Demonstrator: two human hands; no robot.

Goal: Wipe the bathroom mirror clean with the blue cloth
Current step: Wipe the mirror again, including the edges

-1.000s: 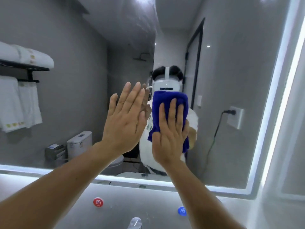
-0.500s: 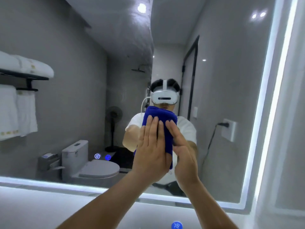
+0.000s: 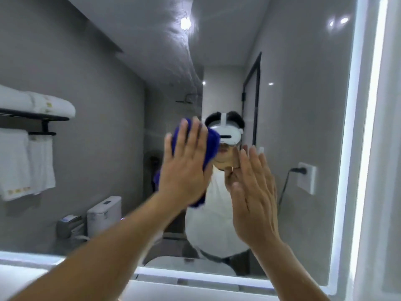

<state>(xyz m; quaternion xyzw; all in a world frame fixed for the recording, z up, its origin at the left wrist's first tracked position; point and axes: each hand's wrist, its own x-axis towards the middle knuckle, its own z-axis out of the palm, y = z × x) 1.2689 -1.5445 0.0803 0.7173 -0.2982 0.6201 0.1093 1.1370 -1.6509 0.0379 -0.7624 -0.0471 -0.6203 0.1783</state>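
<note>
Blue cloth (image 3: 212, 144) pressed against bathroom mirror (image 3: 303, 105) under flat left hand (image 3: 184, 170); right hand (image 3: 253, 196) alongside, fingers straight, holding nothing.

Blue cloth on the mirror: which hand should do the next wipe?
Left. The left hand presses the blue cloth flat against the mirror; the right hand is bare and open beside it.

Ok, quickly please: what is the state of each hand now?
Left hand: open, flat fingers press the blue cloth against the mirror.
Right hand: open, holds nothing.
</note>
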